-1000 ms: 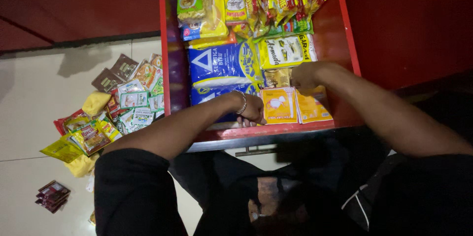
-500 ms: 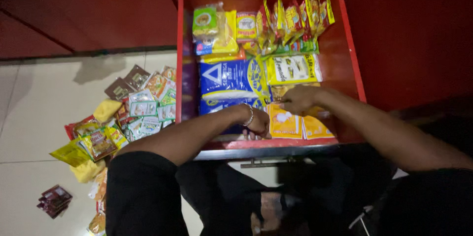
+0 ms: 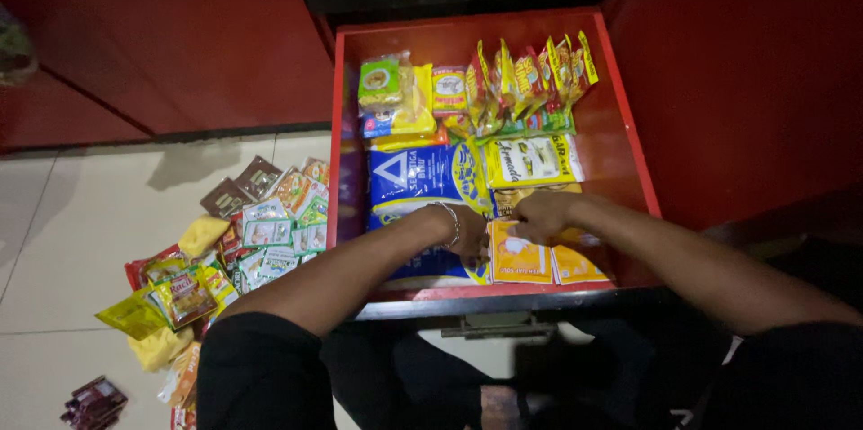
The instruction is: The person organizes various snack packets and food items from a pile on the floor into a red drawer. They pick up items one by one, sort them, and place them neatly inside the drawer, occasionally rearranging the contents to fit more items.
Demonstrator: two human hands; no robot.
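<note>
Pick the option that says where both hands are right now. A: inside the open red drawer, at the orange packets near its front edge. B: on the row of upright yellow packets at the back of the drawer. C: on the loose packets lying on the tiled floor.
A: the left hand and right hand meet over the orange packets near the front of the red drawer.

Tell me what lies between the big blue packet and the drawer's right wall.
In the head view, a yellow packet lies between the blue packet and the red drawer's right wall.

Both hands (image 3: 508,232) on orange packets (image 3: 520,259) in red drawer (image 3: 620,138).
</note>
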